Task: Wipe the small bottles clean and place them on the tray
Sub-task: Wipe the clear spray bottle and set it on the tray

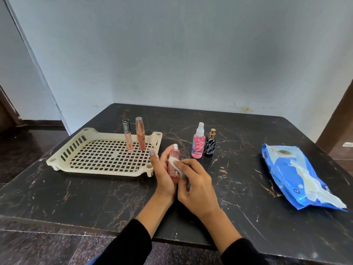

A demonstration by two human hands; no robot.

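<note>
1. A peach bottle [174, 165] is gripped upright in the left hand [163, 175], above the dark table [95, 197].
2. A white wipe [174, 163] is pressed to the bottle's side by the right hand [196, 188], fingers pinched on it.
3. The cream tray [63, 150] lies at ten o'clock from the hands; two tubes [133, 136] are stood in it.
4. A pink spray bottle [198, 144] and a black bottle [209, 145] are stood at one o'clock.
5. A blue wipe pack [290, 169] is seen at three o'clock.

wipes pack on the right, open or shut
Open. The blue wipes pack lies flat on the table with its flap peeled back and a white wipe trailing out toward its near end.
</note>
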